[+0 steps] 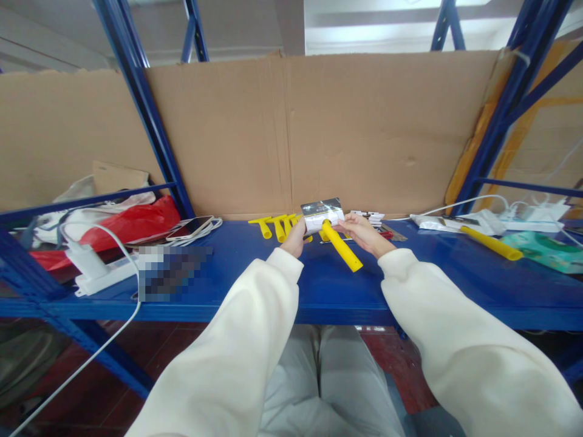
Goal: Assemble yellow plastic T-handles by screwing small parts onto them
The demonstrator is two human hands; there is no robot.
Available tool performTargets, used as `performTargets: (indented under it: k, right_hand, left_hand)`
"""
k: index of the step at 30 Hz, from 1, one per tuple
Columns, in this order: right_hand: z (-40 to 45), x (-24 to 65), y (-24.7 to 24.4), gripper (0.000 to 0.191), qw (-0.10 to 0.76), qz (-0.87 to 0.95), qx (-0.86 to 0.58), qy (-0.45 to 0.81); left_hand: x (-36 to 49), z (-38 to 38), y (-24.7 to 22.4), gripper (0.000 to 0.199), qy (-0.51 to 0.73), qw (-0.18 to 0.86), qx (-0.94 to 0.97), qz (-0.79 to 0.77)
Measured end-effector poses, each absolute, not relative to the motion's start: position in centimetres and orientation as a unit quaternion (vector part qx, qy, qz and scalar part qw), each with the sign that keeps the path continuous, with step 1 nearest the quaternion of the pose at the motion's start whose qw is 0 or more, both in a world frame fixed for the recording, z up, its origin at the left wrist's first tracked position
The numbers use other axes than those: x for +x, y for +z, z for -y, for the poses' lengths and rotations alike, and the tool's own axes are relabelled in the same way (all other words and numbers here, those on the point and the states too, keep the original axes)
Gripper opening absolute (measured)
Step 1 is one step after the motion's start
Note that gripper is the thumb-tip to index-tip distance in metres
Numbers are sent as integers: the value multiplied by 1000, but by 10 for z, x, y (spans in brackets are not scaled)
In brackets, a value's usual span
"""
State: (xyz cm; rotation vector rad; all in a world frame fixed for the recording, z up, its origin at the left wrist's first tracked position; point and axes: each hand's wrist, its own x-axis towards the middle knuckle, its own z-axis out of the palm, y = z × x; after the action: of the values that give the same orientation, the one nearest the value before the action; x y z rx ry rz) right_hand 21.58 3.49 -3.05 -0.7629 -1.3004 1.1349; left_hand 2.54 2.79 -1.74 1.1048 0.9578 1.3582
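Observation:
My left hand [295,239] grips the left edge of a black-and-white printed card [322,213], held up just above the blue shelf. On the card's right edge are the pinched fingers of my right hand [361,232]. A yellow tube-shaped handle [344,247] sticks out from under the card toward me, tilted down to the right. Whatever the card covers at the handle's far end is hidden. Left of my left hand, several yellow T-shaped handles [264,228] lie in a row. Small printed cards [371,217] lie behind my right hand, close to a red-handled tool [387,235].
The blue shelf [255,285] has a cardboard back wall [364,133] and blue posts. On the left are a white power strip [102,273], a cable and a red bag [136,221]. Another yellow handle [494,244] and a green packet [544,250] lie right.

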Motion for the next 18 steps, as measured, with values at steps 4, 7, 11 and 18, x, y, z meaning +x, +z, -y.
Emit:
performTargets:
  k: [4, 7, 11, 18]
  right_hand:
    - [-40, 217, -33, 40, 613, 541, -326, 474]
    - [-43, 217, -34, 39, 618, 536, -329, 472]
    - [-42, 217, -35, 36, 612, 529, -342, 478]
    - [-37, 211, -35, 35, 597, 530, -352, 489]
  left_hand:
    - [25, -25, -12, 45, 556, 544, 495, -389]
    - [24, -23, -10, 51, 548, 532, 509, -396]
    - [23, -22, -12, 36, 547, 514, 517, -412]
    - [22, -25, -16, 9, 531, 483, 509, -476]
